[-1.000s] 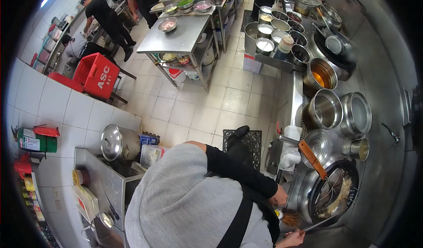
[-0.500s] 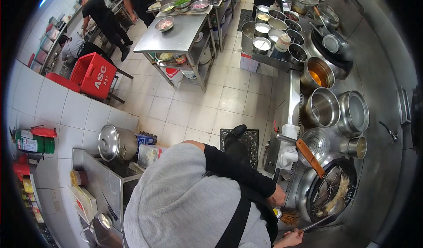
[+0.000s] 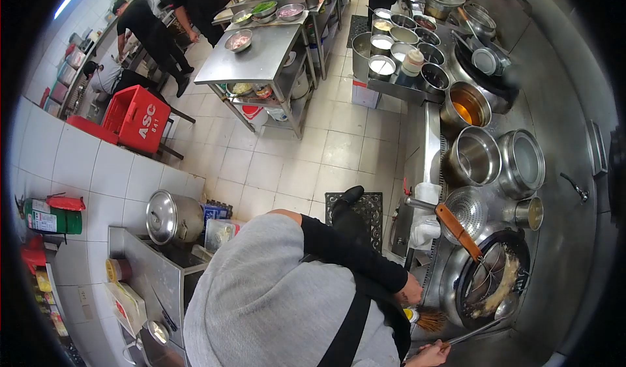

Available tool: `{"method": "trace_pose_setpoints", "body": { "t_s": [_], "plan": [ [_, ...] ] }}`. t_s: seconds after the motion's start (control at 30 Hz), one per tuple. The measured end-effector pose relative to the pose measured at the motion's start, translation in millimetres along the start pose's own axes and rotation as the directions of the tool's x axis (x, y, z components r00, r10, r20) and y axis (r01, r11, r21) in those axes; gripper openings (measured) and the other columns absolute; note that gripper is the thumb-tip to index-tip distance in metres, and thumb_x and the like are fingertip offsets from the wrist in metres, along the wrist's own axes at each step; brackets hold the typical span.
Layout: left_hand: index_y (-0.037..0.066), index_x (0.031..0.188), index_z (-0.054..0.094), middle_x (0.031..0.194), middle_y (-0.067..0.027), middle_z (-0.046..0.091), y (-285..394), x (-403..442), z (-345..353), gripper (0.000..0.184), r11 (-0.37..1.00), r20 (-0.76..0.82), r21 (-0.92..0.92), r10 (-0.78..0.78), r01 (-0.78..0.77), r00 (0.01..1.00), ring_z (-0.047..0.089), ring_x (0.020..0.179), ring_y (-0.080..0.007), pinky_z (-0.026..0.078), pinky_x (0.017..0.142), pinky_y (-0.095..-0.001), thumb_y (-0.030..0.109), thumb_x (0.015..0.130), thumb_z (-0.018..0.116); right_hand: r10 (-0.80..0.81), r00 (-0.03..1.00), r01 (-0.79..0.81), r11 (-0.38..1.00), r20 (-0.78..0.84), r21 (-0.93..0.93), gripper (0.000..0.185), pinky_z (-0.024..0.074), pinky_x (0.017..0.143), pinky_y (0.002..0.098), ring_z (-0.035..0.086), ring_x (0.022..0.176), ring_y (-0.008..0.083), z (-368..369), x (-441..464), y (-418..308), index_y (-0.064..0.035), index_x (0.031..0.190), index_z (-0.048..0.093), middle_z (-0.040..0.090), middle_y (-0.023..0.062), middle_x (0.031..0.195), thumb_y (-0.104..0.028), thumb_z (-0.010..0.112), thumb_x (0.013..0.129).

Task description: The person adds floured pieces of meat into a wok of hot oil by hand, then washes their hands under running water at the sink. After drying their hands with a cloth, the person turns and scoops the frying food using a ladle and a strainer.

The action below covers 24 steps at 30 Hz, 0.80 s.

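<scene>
My right hand is closed around the handle of a long metal ladle. The ladle's bowl is at the near rim of a dark wok. Inside the wok lies a pale tan, frothy-looking mass. A wire skimmer with a wooden handle rests across the wok's left side. My left hand, below a black sleeve, is curled at the stove's front edge; what its fingers hold is hidden. Between my hands a bristle brush sits beside the wok.
A perforated strainer, steel pots and a pot of orange liquid line the stove. A white cloth hangs on its front rail. Seasoning bowls stand farther along. A steel table, red crate and co-workers are behind.
The ladle's bowl has turned and shifted slightly up along the wok's rim, so its round metal shape shows now. My left hand stays about where it was. The view shifts slightly.
</scene>
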<state>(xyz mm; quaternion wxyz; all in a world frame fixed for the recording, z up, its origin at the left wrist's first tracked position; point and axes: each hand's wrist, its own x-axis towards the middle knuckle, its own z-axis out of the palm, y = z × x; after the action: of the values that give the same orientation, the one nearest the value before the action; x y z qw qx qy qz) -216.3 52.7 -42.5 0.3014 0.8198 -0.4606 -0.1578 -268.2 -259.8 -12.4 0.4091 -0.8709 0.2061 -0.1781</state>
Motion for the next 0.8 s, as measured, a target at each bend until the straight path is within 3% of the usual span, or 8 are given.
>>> {"method": "trace_pose_setpoints", "body": {
  "t_s": [0.13, 0.33, 0.43, 0.63, 0.73, 0.8],
  "plan": [
    [-0.001, 0.086, 0.073, 0.087, -0.0207, 0.073, 0, -2, -2, 0.028, 1.000, -0.014, -0.022, 0.018, -0.018, 1.000, 0.073, 0.090, -0.0396, 0.058, 0.079, -0.0515, 0.018, 0.067, 0.080, -0.016, 1.000, 0.016, 1.000, 0.003, 0.018, 0.019, 0.0387, 0.043, 0.0373, 0.046, 0.048, 0.0222, -1, 2, 1, 0.0106, 0.094, 0.067, 0.054, 0.0131, 0.065, -0.007, 0.067, 0.086],
    [-0.001, 0.084, 0.073, 0.085, -0.0211, 0.073, 2, -5, -3, 0.021, 0.999, -0.067, -0.028, -0.028, 0.026, 0.997, 0.073, 0.086, -0.0399, 0.059, 0.076, -0.0504, 0.016, 0.071, 0.074, 0.141, 0.989, -0.137, 0.987, 0.037, -0.086, 0.018, 0.0415, 0.045, 0.0381, 0.049, 0.049, 0.0233, 5, -12, -46, 0.0090, 0.094, 0.068, 0.058, 0.0156, 0.068, -0.006, 0.071, 0.085],
    [0.000, 0.082, 0.072, 0.084, -0.0206, 0.073, 0, -4, 4, 0.018, 0.999, -0.104, -0.024, -0.046, 0.044, 0.994, 0.073, 0.085, -0.0397, 0.060, 0.075, -0.0505, 0.016, 0.072, 0.072, 0.292, 0.953, -0.292, 0.956, 0.073, -0.021, 0.023, 0.0341, 0.030, 0.0340, 0.045, 0.036, 0.0153, 15, 3, -6, 0.0080, 0.107, 0.063, 0.051, 0.0081, 0.056, -0.001, 0.058, 0.086],
    [0.001, 0.080, 0.072, 0.085, -0.0196, 0.073, -8, -1, 10, 0.018, 0.999, -0.093, -0.030, 0.014, -0.017, 0.996, 0.073, 0.087, -0.0390, 0.060, 0.076, -0.0499, 0.017, 0.072, 0.073, 0.246, 0.967, -0.240, 0.967, 0.069, -0.090, 0.030, 0.0323, 0.030, 0.0299, 0.044, 0.036, 0.0131, 16, 0, -13, 0.0098, 0.114, 0.061, 0.054, 0.0093, 0.063, -0.002, 0.059, 0.087],
    [0.001, 0.081, 0.071, 0.086, -0.0195, 0.073, -10, 1, 13, 0.019, 0.999, -0.082, -0.022, 0.042, -0.044, 0.996, 0.073, 0.088, -0.0386, 0.060, 0.077, -0.0498, 0.018, 0.072, 0.073, 0.278, 0.959, -0.279, 0.960, 0.057, 0.013, 0.039, 0.0334, 0.030, 0.0289, 0.044, 0.037, 0.0133, 12, 3, -7, 0.0093, 0.125, 0.058, 0.055, 0.0103, 0.065, -0.002, 0.061, 0.088],
    [0.001, 0.082, 0.071, 0.086, -0.0196, 0.073, -7, -1, 8, 0.021, 0.999, -0.064, -0.032, 0.038, -0.040, 0.997, 0.073, 0.088, -0.0388, 0.060, 0.077, -0.0499, 0.018, 0.072, 0.073, 0.131, 0.991, -0.130, 0.991, 0.039, -0.043, 0.029, 0.0425, 0.045, 0.0370, 0.050, 0.049, 0.0215, 3, 5, 7, 0.0073, 0.110, 0.068, 0.061, 0.0146, 0.070, -0.009, 0.069, 0.086]
  ]
}}
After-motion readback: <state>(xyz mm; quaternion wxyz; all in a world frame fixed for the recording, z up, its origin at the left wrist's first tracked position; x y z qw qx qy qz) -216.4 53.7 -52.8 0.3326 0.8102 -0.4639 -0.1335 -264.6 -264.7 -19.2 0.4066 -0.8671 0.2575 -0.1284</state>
